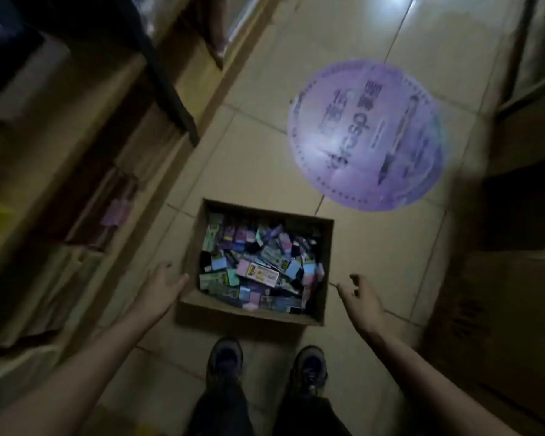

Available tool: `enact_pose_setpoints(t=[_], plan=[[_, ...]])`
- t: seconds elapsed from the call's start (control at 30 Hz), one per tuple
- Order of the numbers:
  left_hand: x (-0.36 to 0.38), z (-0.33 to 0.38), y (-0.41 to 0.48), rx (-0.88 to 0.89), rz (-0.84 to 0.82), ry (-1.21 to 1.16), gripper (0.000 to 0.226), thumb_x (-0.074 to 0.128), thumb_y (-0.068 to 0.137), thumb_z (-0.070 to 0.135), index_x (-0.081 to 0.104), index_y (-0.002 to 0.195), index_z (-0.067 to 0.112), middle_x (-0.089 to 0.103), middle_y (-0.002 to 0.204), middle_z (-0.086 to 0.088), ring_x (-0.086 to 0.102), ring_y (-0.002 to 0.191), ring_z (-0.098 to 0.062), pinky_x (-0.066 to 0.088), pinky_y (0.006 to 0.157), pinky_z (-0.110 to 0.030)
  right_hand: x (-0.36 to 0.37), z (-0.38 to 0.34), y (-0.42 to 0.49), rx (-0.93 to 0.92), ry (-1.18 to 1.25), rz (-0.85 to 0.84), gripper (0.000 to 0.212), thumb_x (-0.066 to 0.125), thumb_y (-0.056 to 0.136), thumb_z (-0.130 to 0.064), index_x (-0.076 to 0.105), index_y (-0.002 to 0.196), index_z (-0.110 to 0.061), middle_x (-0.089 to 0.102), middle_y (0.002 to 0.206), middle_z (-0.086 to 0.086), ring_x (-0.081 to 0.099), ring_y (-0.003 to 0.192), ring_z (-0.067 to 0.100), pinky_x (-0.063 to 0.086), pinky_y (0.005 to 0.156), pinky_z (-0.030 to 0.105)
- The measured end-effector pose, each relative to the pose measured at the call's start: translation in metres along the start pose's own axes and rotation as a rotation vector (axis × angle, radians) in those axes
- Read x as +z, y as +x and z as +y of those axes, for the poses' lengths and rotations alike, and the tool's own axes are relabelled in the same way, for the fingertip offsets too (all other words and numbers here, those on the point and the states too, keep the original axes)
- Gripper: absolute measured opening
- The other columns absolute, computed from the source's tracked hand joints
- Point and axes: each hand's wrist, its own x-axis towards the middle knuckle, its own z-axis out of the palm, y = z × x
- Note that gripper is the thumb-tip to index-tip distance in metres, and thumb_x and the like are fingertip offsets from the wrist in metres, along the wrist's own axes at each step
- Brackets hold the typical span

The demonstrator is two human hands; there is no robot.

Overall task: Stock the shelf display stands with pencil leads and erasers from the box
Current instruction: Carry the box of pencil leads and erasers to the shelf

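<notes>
The fingers of the left hand (pixel 162 286) are spread and straight, holding nothing. The thumb is just beside the left wall of the cardboard box (pixel 243 316); whether it touches is unclear. The right hand (pixel 361 297) hangs near the box's right side but apart from it, fingers loosely curled and empty. With a hand on either flank, the step in hand looks like taking hold of the box. The next move calls for both palms to close on the side walls and lift it level. The box sits open-topped on the tiled floor (pixel 375 247), heaped with small coloured packets (pixel 258 269), too blurred to tell leads from erasers. Shelving (pixel 76 184) stands to the left.
</notes>
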Motion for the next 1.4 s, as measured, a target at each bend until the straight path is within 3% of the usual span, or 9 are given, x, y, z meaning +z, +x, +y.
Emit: enact_pose_setpoints(t=[0.17,0.27,0.33,0.5,0.73,1.0,1.2,1.33,1.4], plan=[[0.052,-0.036,0.084,-0.036,0.046,0.022,0.062,0.053,0.094,0.033,0.031,0.143,0.001,0.034,0.147,-0.02,0.036,0.133,-0.034,0.033,0.104,-0.039,0.06,0.051,0.072,0.12,0.102,0.048,0.063,0.059,0.09,-0.038,0.036,0.139,-0.006,0.043,0.142,0.015,0.046,0.125,0.029,0.042,0.099,0.04],[0.082,-0.055,0.117,-0.074,0.062,-0.026,0.063,0.053,0.094,0.036,0.032,0.142,0.002,0.038,0.146,-0.019,0.039,0.131,-0.034,0.035,0.102,-0.04,0.089,0.066,0.098,0.176,0.236,0.004,0.065,0.057,0.089,-0.048,0.037,0.138,-0.01,0.048,0.125,-0.001,0.052,0.113,0.022,0.046,0.08,0.028],[0.095,-0.065,0.135,-0.093,0.076,-0.099,0.06,0.054,0.094,0.037,0.036,0.14,0.003,0.044,0.142,-0.018,0.044,0.127,-0.033,0.038,0.097,-0.038,0.104,0.072,0.113,0.169,0.341,-0.015,0.042,0.055,0.092,-0.043,0.047,0.12,-0.012,0.058,0.111,0.0,0.058,0.098,0.02,0.05,0.066,0.023],[0.108,-0.083,0.159,-0.108,0.126,-0.184,0.048,0.043,0.099,0.033,0.048,0.133,-0.001,0.052,0.134,-0.022,0.05,0.121,-0.036,0.041,0.101,-0.044,0.124,0.078,0.128,0.09,0.357,0.118,0.024,0.05,0.096,-0.028,0.056,0.109,-0.009,0.065,0.104,0.014,0.062,0.097,0.029,0.05,0.087,0.045],[0.097,-0.069,0.136,-0.037,0.208,-0.198,0.034,0.044,0.099,0.021,0.059,0.12,-0.002,0.061,0.12,-0.022,0.057,0.109,-0.035,0.043,0.087,-0.036,0.106,0.076,0.119,0.025,0.284,0.164,0.021,0.054,0.094,-0.021,0.063,0.093,-0.003,0.065,0.082,0.008,0.058,0.078,0.021,0.048,0.07,0.036],[0.033,-0.024,0.043,-0.003,0.223,-0.2,0.028,0.046,0.098,0.021,0.063,0.103,-0.002,0.065,0.102,-0.023,0.06,0.1,-0.038,0.043,0.078,-0.038,0.026,0.038,0.039,-0.013,0.165,0.207,0.032,0.058,0.092,-0.027,0.052,0.062,-0.017,0.054,0.056,-0.01,0.045,0.05,0.001,0.035,0.043,0.014],[-0.05,0.058,-0.054,0.011,0.237,-0.227,0.033,0.047,0.098,0.021,0.062,0.104,-0.007,0.063,0.105,-0.026,0.057,0.104,-0.041,0.041,0.081,-0.039,-0.079,-0.032,-0.035,-0.016,0.246,0.127,0.019,0.056,0.093,-0.03,0.063,0.079,-0.02,0.065,0.071,-0.009,0.061,0.066,0.007,0.04,0.053,0.021],[-0.111,0.129,-0.12,-0.003,0.217,-0.259,0.044,0.046,0.098,0.025,0.054,0.121,-0.012,0.057,0.123,-0.031,0.052,0.117,-0.042,0.041,0.1,-0.049,-0.161,-0.082,-0.09,-0.048,0.28,0.134,0.018,0.056,0.093,-0.032,0.067,0.091,-0.018,0.07,0.082,0.0,0.066,0.078,0.015,0.052,0.07,0.034],[-0.139,0.166,-0.151,0.026,0.22,-0.232,0.042,0.046,0.098,0.026,0.058,0.114,-0.012,0.061,0.113,-0.032,0.057,0.108,-0.044,0.045,0.092,-0.051,-0.203,-0.105,-0.114,-0.047,0.289,0.164,0.023,0.056,0.093,-0.033,0.068,0.088,-0.013,0.07,0.081,0.005,0.066,0.078,0.021,0.053,0.072,0.04]])
